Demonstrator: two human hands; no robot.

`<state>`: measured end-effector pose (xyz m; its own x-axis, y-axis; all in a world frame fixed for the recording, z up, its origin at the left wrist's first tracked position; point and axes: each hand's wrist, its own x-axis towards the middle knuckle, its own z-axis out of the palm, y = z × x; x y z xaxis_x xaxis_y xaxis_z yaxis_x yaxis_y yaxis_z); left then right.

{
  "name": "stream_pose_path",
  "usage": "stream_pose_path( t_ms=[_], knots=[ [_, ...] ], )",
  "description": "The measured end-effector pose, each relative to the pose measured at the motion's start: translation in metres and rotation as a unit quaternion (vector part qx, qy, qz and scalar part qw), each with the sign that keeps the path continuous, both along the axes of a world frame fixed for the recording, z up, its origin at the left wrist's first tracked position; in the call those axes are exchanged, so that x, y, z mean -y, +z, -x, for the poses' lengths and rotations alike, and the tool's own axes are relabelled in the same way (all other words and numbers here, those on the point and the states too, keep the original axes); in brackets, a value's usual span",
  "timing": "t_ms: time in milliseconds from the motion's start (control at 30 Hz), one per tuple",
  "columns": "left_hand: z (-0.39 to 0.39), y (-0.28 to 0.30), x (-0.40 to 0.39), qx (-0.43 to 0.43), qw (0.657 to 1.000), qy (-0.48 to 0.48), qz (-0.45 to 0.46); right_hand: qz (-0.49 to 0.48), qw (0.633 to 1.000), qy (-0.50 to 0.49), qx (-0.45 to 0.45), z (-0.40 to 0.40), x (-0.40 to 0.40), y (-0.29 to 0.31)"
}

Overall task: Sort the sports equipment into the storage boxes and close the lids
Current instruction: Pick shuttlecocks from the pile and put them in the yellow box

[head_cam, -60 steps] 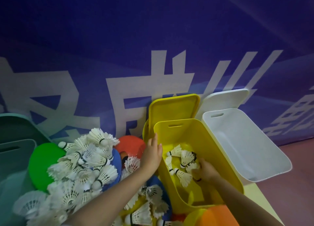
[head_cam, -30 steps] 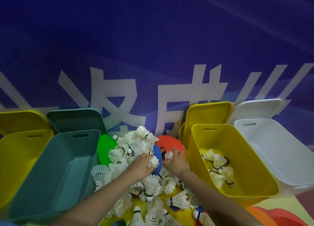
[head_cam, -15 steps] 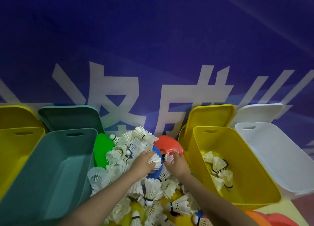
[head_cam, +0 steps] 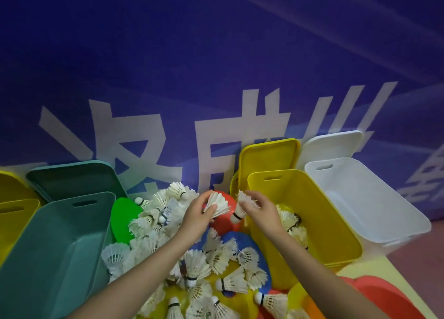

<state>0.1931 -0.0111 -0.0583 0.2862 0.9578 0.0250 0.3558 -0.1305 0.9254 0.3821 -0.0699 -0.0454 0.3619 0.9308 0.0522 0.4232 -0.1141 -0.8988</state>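
left hand [head_cam: 195, 219] and right hand [head_cam: 260, 210] each pinch a shuttlecock lifted above the pile [head_cam: 192, 258], beside the yellow box [head_cam: 336, 225]; feather-edge grips look loose, either could drop back short of the rim

Just right of the right hand's [head_cam: 260, 213] fingers the yellow box [head_cam: 336, 225] stands open, only a few shuttlecocks [head_cam: 292, 219] on its floor. Below both hands' fingers a heaped shuttlecock pile [head_cam: 206, 258] crowds the space; the teal box [head_cam: 51, 251] lies open, left of the left hand's [head_cam: 195, 219] fingers.
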Motion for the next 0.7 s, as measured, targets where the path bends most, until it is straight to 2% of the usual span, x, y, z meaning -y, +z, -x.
stream_pose_path(
  t_ms=[133, 233, 333, 433, 533, 700],
  knots=[
    [-0.047, 0.011, 0.014, 0.051, 0.996, -0.07, 0.014, -0.022, 0.996, -0.079, -0.033, -0.057, 0.029, 0.002],
    [-0.086, 0.013, 0.02, 0.036, 0.992, -0.123, 0.021, 0.021, 0.991, -0.131, 0.021, -0.112, 0.052, -0.005],
    [-0.129, 0.013, 0.02, -0.018, 0.988, -0.153, 0.002, 0.102, 0.978, -0.142, 0.109, -0.156, 0.076, -0.017],
    [-0.169, 0.006, 0.015, -0.092, 0.979, -0.182, 0.0, 0.164, 0.963, -0.142, 0.157, -0.176, 0.1, -0.031],
    [-0.202, -0.01, 0.007, -0.161, 0.966, -0.2, -0.011, 0.185, 0.957, -0.114, 0.193, -0.177, 0.107, -0.044],
    [-0.232, -0.046, -0.015, -0.255, 0.95, -0.178, 0.017, 0.216, 0.937, -0.103, 0.253, -0.17, 0.101, -0.052]
  ],
)
